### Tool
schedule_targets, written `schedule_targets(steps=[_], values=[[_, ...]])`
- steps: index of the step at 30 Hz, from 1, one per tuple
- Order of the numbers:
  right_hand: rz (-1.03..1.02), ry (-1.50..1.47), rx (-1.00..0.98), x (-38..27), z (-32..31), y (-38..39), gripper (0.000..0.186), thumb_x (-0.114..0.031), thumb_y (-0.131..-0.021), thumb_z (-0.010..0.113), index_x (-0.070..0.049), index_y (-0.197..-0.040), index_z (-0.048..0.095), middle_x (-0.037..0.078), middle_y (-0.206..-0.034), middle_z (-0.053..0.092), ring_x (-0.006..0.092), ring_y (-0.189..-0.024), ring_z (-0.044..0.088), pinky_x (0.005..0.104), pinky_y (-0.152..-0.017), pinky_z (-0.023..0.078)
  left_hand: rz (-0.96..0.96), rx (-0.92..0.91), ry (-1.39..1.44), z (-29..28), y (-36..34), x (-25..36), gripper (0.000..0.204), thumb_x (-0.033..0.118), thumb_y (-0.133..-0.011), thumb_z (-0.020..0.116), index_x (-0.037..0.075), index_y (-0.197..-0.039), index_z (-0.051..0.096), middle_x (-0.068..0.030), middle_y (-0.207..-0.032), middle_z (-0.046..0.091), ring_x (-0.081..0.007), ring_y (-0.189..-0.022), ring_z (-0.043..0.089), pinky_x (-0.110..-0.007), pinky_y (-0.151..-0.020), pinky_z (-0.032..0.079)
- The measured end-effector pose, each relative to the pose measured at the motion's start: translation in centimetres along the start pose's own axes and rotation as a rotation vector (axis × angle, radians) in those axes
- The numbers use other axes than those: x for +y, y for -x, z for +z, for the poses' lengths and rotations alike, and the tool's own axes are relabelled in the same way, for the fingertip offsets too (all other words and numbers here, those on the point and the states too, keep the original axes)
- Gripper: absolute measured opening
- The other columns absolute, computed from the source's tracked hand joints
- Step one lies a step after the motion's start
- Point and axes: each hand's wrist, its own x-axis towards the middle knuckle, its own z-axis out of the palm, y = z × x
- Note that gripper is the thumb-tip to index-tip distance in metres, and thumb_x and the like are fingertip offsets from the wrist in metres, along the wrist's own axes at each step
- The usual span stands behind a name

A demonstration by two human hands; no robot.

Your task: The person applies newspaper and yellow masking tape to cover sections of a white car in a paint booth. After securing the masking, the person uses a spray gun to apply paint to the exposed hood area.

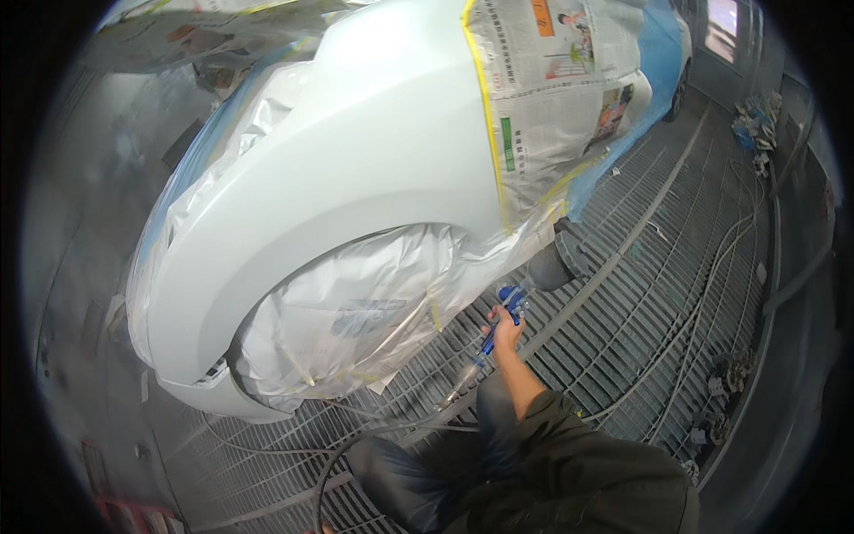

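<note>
Fender coated, spray gun low at centre frame.

Your right hand (504, 336) is clenched round the blue spray gun (509, 303), its nozzle toward the masked wheel arch (356, 311) left of it. The white fender (356, 169) above looks evenly glossy; judging by that, the coat is mostly laid, lower edge perhaps left. Your left hand isn't in view.

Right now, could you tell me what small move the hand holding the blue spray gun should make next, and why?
Probably raise the blue spray gun in the right hand toward the bare white car fender: it sits low beside the silver-masked wheel, below the panel.
</note>
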Motion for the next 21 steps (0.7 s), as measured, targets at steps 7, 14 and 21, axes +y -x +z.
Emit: schedule_targets(steps=[7, 14, 21], values=[[0.090, 0.253, -0.419, -8.9, -4.3, -0.9, 0.034, -0.007, -0.091, 0.064, 0.002, -0.124, 0.061, 0.013, -0.114, 0.068, 0.0183, -0.097, 0.067, 0.0339, -0.062, 0.065, 0.310, 0.036, 0.072, -0.9, -1.8, 5.5, 0.018, 0.015, -0.094, 0.069, 0.000, -0.103, 0.073, -0.0212, -0.102, 0.068, -0.0365, -0.078, 0.066, -0.043, -0.070, 0.053], [0.001, 0.534, -0.968, -14.1, -3.3, 9.4, 0.070, -0.005, -0.095, 0.062, -0.003, -0.157, 0.031, 0.015, -0.147, 0.053, 0.0246, -0.132, 0.055, 0.0324, -0.084, 0.060, 0.655, -0.435, 0.141, -0.3, 0.2, 17.8, 0.015, 0.013, -0.094, 0.068, -0.001, -0.100, 0.068, -0.0213, -0.095, 0.068, -0.0379, -0.079, 0.065, -0.043, -0.070, 0.052], [-0.689, 0.931, -1.242, -8.3, -1.8, 18.9, 0.098, -0.005, -0.081, 0.071, -0.013, -0.162, 0.018, 0.021, -0.145, 0.049, 0.0421, -0.129, 0.049, 0.0462, -0.098, 0.048, 0.630, -0.267, 0.436, 3.3, 1.4, 25.7, 0.028, 0.026, -0.076, 0.084, 0.005, -0.069, 0.066, -0.0107, -0.065, 0.065, -0.0292, -0.055, 0.064, -0.041, -0.054, 0.049]])
